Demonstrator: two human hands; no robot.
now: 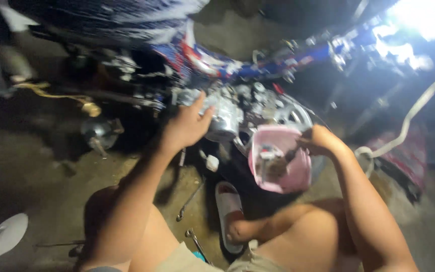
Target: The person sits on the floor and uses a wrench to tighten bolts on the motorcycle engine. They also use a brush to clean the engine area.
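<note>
I crouch in front of a blue, white and red motorcycle with its silver engine exposed. My left hand reaches up to the engine's side cover, fingers spread, touching or just short of it. My right hand is at the rim of a pink plastic tub that holds small dark and metal parts; its fingers are curled, and the blur hides whether they grip something. The whole picture is motion-blurred.
Two wrenches lie on the concrete floor by my white slipper. A round chrome part sits at left. A pale hose curves at right over a red mat. White footwear lies at lower left.
</note>
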